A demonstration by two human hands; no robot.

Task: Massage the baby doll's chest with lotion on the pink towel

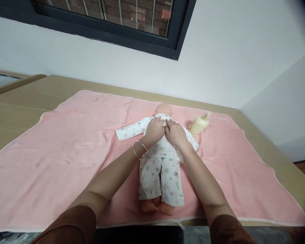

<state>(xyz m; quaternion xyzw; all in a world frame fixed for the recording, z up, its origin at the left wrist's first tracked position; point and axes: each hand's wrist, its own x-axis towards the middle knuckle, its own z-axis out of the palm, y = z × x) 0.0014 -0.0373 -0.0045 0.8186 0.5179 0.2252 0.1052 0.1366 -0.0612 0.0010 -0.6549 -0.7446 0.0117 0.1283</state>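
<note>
A baby doll (162, 166) in white printed pyjamas lies on its back on a pink blanket (66, 149), head toward the wall. My left hand (154, 130) and my right hand (175, 133) rest side by side on the doll's chest, just under the chin. Both have their fingers curled and pinched on the front of the doll's shirt near the collar. Two thin bangles (139, 149) circle my left wrist. The doll's bare feet (156, 206) point toward me near the blanket's front edge.
A cream-coloured baby bottle (198, 124) lies on its side on the blanket, just right of the doll's shoulder. The blanket covers a wooden table (17, 112) set against a white wall. A dark-framed window (117, 23) is above.
</note>
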